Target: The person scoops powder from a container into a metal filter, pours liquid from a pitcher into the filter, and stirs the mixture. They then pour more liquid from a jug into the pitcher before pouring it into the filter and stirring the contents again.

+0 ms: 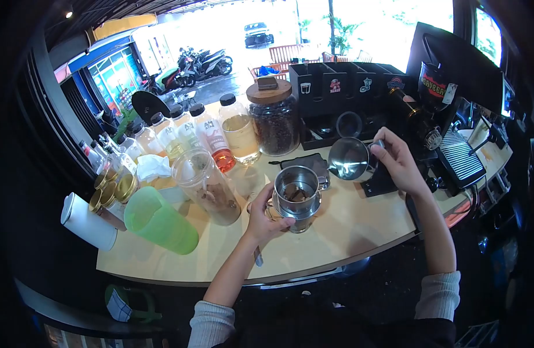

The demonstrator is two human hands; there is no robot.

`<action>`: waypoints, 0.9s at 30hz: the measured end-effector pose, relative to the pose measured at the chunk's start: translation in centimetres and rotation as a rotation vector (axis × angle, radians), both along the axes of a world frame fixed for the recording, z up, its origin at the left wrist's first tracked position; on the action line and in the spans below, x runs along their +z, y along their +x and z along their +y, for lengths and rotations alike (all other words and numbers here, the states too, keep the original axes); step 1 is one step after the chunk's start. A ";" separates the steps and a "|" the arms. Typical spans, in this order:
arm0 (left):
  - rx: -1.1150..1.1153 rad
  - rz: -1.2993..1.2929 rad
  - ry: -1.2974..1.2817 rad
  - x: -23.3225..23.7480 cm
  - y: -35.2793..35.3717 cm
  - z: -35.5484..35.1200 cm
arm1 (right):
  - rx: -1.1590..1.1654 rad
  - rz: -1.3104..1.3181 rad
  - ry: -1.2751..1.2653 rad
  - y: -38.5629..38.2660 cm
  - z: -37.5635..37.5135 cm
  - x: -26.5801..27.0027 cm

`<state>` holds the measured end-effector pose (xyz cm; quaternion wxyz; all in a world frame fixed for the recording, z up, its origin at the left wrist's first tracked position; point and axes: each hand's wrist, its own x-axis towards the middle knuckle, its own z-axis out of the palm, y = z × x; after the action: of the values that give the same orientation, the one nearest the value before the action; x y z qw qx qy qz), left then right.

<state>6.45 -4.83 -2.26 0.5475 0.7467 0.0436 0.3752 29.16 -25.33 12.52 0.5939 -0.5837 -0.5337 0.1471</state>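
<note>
Low on the counter, my left hand is closed around the side of a metal coffee dripper that has a small side handle and a wide flange. Some dark stuff lies inside it, and its base covers most of what it stands on. To the right, my right hand grips the handle of a shiny metal pitcher. The pitcher is tilted, its mouth turned toward me, and sits just up and right of the dripper. No stream of liquid shows between them. A dark flat pouch or cloth lies behind the dripper.
Left of my hands stand a tall clear container, a green pitcher and a white cup. Behind are several bottles and a wooden-lidded bean jar. A black organizer and a grinder stand at the back right.
</note>
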 end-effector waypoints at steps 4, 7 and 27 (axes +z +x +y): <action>-0.008 0.006 -0.033 0.3 0.0 -0.4 | 0.007 -0.245 -0.051 -0.7 0.9 2.8; -0.032 0.007 -0.055 0.5 0.1 -0.4 | 0.037 -0.379 -0.017 -1.6 1.7 4.2; 0.399 -0.122 0.455 6.1 -10.0 -0.9 | 0.311 -0.140 0.181 -9.7 7.6 8.0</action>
<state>-3.53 -5.76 3.89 0.2834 0.8029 0.0714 0.5196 19.49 -17.78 20.52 0.5756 -0.4470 -0.6686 0.1476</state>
